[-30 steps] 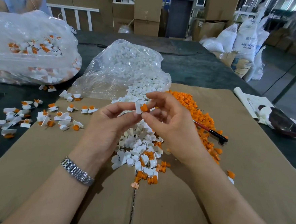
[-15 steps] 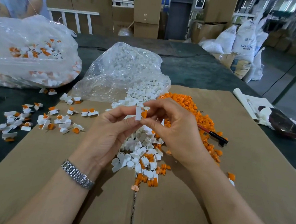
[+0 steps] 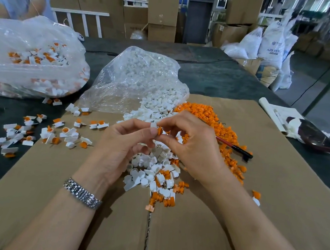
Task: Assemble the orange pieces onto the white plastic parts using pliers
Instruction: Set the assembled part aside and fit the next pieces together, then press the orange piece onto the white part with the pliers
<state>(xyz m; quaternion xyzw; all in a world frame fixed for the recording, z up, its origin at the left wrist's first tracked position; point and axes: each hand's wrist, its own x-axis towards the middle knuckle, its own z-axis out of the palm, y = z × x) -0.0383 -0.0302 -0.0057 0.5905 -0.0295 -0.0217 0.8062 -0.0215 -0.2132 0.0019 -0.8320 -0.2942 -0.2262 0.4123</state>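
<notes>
Cardboard sheet (image 3: 270, 220), brown, is laid over a dark table (image 3: 222, 80); a seam is seen running down its near middle.

Mixed heap (image 3: 156, 175), loose white and orange parts, is found nearest, below both hands.

Left hand (image 3: 119, 147): a white plastic part (image 3: 153, 125) is pinched between thumb and forefinger, other fingers curled beneath.

Right hand (image 3: 194, 146): an orange piece (image 3: 159, 131) is pinched at the fingertips and held against the white part (whether it is seated cannot be told).

Pliers (image 3: 234, 148), red-and-black handled, are left lying on the orange pile (image 3: 214, 126), just beyond the right hand, held by neither hand.

Finished pieces (image 3: 62, 131) are scattered to the left. Further off, a clear bag of white parts (image 3: 136, 78) and a second bag of assembled ones (image 3: 34, 57) are noted.

Risks, as judged:
- The orange piece may be pushed in crooked if the two parts are not lined up.
- Either small part may be dropped into the heap below and lost among its likes, the pinch being only at the fingertips.
- An insert pressed by fingers alone may be left half-seated, since the pliers are not in use.
</notes>
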